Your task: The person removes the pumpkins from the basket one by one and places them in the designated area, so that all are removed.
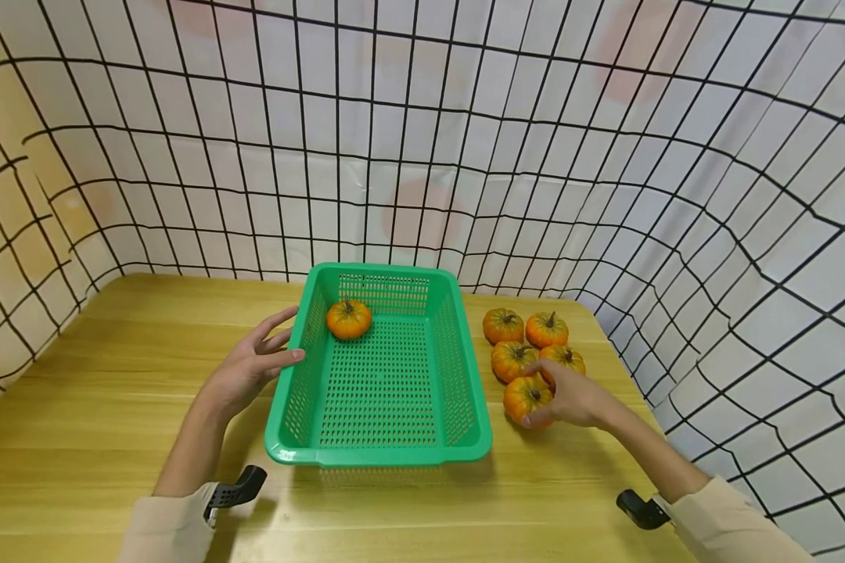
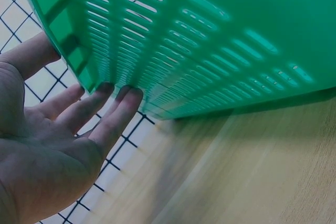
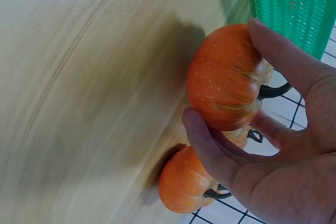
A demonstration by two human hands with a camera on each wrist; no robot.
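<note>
A green plastic basket point(image 1: 380, 455) with slotted walls stands on the wooden table, and one small orange pumpkin point(image 1: 348, 320) sits in its far left corner. My left hand point(image 1: 242, 374) is at the basket's left side; its thumb lies over the rim, and the other fingertips touch the outer wall point(image 2: 173, 51). To the right of the basket, my right hand point(image 1: 570, 395) holds the nearest pumpkin point(image 1: 524, 399) between thumb and fingers. In the right wrist view this pumpkin point(image 3: 226, 80) shows a dark stem towards the palm.
Several more pumpkins point(image 1: 511, 361) cluster just beyond the held one, right of the basket. Another pumpkin point(image 3: 184, 179) shows beside the fingers in the right wrist view. A white wall covering with a black grid point(image 1: 422, 156) encloses the wooden table point(image 1: 113, 352) at the back and sides.
</note>
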